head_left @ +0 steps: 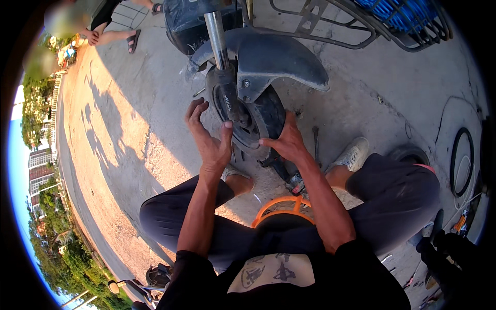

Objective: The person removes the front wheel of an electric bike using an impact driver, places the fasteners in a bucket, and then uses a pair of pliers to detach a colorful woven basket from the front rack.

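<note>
Front wheel (266, 116) before me, between my left hand (211, 142) and my right hand (290, 141).
The fender (281, 59) sits over it; a wrench (316, 140) lies on the ground (330, 111) to its right.

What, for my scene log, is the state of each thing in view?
Mudguard: mounted, scuffed
Wheel: fitted beneath mudguard
Left hand: open, fingers spread
Right hand: at wheel's edge, fingers partly hidden
Dark long tool: lying loose
Black ring: unheld
Right shoe: worn

Sunlit ground (82, 165), trees (72, 274), distant buildings (39, 168)
</note>
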